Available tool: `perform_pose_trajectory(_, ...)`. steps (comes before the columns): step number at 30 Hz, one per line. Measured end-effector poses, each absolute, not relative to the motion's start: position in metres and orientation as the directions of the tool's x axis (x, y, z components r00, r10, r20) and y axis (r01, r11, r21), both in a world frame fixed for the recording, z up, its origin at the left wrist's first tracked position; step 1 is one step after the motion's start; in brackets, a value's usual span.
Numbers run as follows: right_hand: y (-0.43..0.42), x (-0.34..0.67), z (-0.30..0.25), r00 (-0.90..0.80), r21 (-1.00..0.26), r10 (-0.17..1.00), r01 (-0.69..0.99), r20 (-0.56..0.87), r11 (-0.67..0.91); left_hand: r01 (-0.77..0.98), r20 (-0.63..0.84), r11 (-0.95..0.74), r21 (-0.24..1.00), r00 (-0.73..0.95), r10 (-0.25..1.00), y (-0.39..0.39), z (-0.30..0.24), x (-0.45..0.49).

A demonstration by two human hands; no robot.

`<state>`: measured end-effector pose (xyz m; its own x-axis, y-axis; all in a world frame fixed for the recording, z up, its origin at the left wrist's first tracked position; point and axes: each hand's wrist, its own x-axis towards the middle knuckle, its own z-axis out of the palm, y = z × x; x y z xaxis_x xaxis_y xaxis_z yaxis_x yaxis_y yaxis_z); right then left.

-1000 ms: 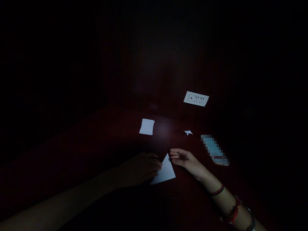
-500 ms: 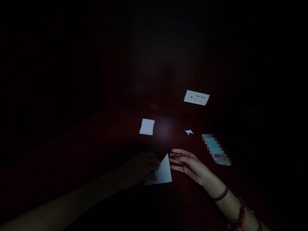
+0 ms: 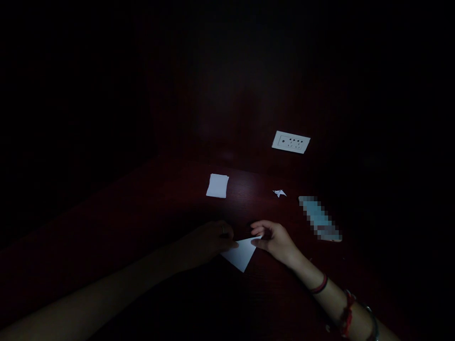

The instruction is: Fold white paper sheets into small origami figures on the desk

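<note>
A white sheet of paper [image 3: 242, 255], folded into a triangle, is between my hands with one corner pointing toward me. My left hand [image 3: 213, 241], dim in shadow and wearing a ring, pinches its left part with thumb and fingers. At the right corner, my right hand [image 3: 273, 240] has its thumb on top of the paper and its fingers bent behind. Bracelets circle my right forearm. Beyond the hands lies a small stack of white square paper [image 3: 217, 185]. To its right sits a small folded white paper figure [image 3: 279, 193].
A phone-like object [image 3: 320, 219], blurred by pixels, lies to the right of my right hand on the dark red tabletop [image 3: 245, 182]. A white socket plate [image 3: 291, 142] is set in the panel behind. Deep shadow covers the sides.
The folded paper has turned, so its long edge now faces away from me. My right hand, earlier spread beside the paper, has closed on its right corner.
</note>
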<state>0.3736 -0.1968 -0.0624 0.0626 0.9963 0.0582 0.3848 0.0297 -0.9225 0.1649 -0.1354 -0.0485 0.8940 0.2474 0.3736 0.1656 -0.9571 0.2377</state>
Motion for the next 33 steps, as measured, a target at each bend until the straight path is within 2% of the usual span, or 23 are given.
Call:
perform_pose_trajectory(2,-0.2,0.375,-0.06,0.05,-0.9,0.995,0.433,0.081,0.051,0.152,0.369,-0.97,0.188,0.905,0.213,-0.135,-0.047,0.164)
perform_pose_trajectory(8,-0.209,0.367,-0.048,0.029,-0.852,0.989,0.512,0.145,0.11,0.185,0.34,-0.974,0.131,0.915,0.219,-0.131,-0.059,0.163)
perform_pose_trajectory(14,-0.203,0.368,-0.056,0.032,-0.808,0.989,0.581,0.141,0.097,0.19,0.352,-0.968,0.162,0.905,0.236,-0.13,-0.063,0.164)
perform_pose_trajectory(17,-0.205,0.369,-0.055,0.018,-0.745,0.985,0.656,0.174,0.12,0.205,0.378,-0.96,0.189,0.888,0.264,-0.131,-0.061,0.165)
perform_pose_trajectory(21,-0.214,0.367,-0.045,-0.19,-0.629,0.934,0.696,0.304,0.346,0.204,0.398,-0.963,0.175,0.88,0.259,-0.13,-0.065,0.165)
perform_pose_trajectory(24,-0.22,0.365,-0.041,-0.362,-0.563,0.873,0.667,0.328,0.488,0.207,0.397,-0.964,0.169,0.88,0.259,-0.13,-0.068,0.165)
perform_pose_trajectory(33,-0.221,0.368,-0.04,-0.565,-0.358,0.778,0.691,0.275,0.628,0.205,0.374,-0.963,0.176,0.891,0.258,-0.129,-0.067,0.165)
